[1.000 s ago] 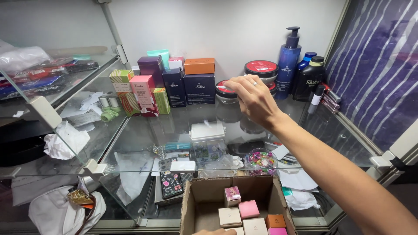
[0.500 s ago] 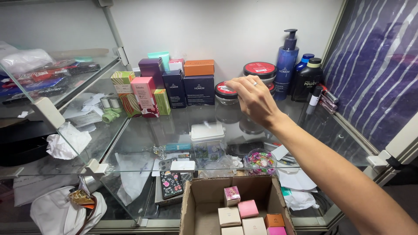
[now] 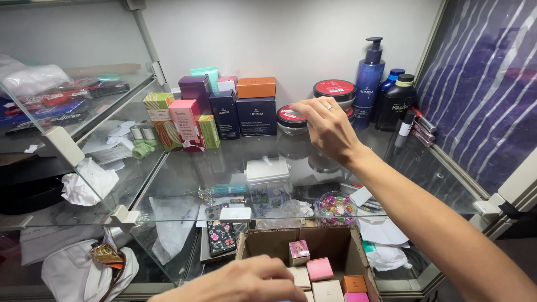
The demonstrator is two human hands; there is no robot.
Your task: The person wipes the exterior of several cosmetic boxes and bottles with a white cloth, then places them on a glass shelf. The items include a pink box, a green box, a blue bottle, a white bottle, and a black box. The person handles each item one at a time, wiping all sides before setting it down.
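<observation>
Left hand [image 3: 246,281] newly over cardboard box [image 3: 263,243], unclear grip; right hand [image 3: 327,128] loosely open above glass shelf [image 3: 224,162].

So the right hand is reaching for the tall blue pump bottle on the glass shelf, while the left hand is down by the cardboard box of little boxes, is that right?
Not quite. The head view shows the right hand at the round red-lidded jar on the glass shelf, not at the tall blue pump bottle, which stands untouched further back. The rest holds: the left hand is down by the cardboard box of little boxes.
</observation>
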